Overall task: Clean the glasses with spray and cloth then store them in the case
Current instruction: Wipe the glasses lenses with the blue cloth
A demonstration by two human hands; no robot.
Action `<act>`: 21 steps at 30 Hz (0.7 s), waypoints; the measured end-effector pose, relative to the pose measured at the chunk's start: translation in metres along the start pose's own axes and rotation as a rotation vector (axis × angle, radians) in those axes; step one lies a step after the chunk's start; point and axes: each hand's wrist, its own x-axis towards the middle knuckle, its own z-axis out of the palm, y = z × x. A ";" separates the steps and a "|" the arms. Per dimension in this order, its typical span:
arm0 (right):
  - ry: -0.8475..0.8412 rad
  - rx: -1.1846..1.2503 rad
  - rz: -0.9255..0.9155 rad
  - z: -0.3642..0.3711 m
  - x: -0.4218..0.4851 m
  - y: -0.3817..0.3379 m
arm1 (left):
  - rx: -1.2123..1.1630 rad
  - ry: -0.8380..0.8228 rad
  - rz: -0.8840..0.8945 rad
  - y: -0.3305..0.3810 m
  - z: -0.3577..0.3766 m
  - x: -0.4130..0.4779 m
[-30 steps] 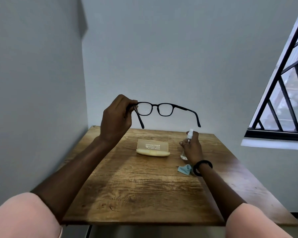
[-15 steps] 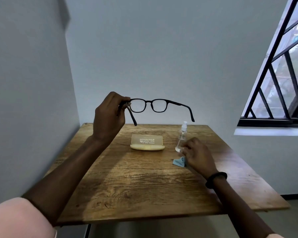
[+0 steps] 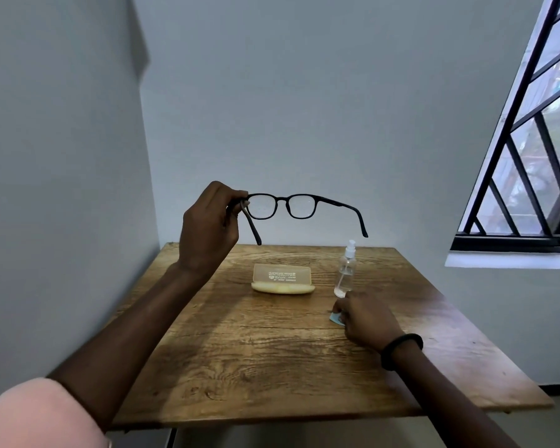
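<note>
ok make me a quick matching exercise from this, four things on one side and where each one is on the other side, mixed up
Things
1. glasses
2. spray bottle
3. case
4. cloth

Places
A. on the table, mostly hidden under the right hand
B. lying on the table with its lid up, left of the bottle
C. held up in the air by the left hand
D. standing upright on the table, just beyond the right hand

Pairs: 1-C, 2-D, 3-B, 4-A
</note>
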 end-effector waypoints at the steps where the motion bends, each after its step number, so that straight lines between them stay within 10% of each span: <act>1: -0.003 0.002 0.009 0.000 0.000 0.000 | 0.002 0.002 0.000 0.001 0.000 0.001; 15: 0.552 1.045 0.078 -0.104 -0.014 -0.076 | -0.011 -0.001 0.009 0.013 -0.004 0.001; 21: 0.861 0.764 -0.094 -0.135 0.001 -0.116 | -0.040 -0.025 0.016 0.018 -0.004 0.000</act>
